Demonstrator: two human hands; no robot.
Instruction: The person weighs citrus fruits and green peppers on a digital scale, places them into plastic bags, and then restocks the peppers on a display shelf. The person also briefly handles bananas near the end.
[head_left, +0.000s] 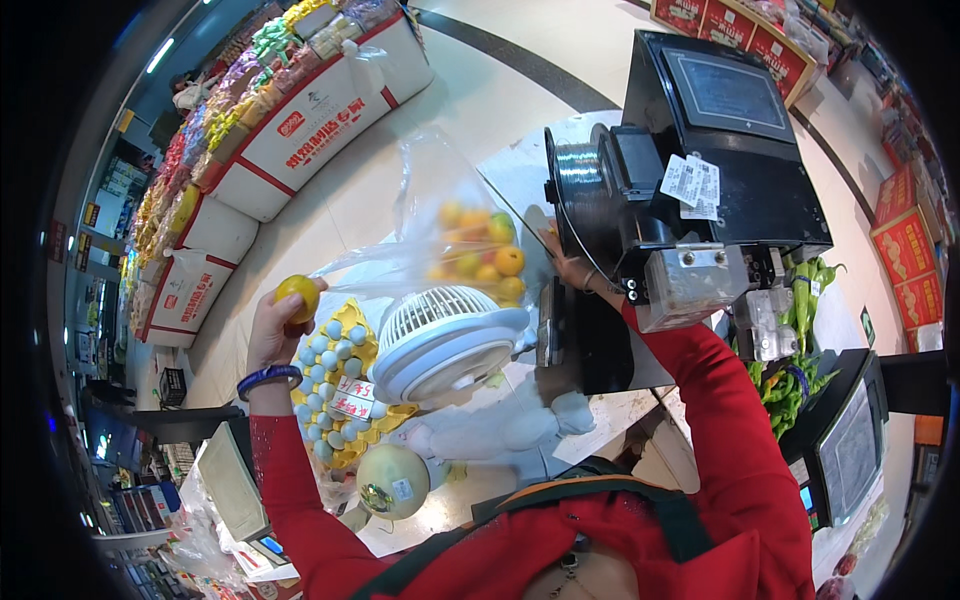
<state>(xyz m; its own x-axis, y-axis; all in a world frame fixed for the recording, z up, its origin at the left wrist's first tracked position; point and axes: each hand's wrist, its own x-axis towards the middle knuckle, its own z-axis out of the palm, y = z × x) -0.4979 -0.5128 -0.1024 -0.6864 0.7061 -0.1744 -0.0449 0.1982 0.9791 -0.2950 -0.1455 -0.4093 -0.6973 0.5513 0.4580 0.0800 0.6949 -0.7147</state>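
Note:
My left hand (274, 330), raised on the left, grips a yellow-orange citrus fruit (298, 294). A stretched edge of a clear plastic bag (435, 165) runs to its fingertips; whether the fingers also pinch it I cannot tell. Several more citrus fruits (510, 260), blurred in part, lie inside that bag. My right hand (570, 262) reaches past the bag to the side of a black machine (585, 169) with a wire spool. Its fingers are partly hidden there, and I cannot see whether they hold anything.
A white fan (450, 345) stands between my arms. Left of it are pale blue eggs on yellow trays (365, 345) with a price card (352, 397). Nearer me sit a melon (392, 482) and a scale (232, 480). Green peppers (787, 382) and another scale (847, 442) are on the right.

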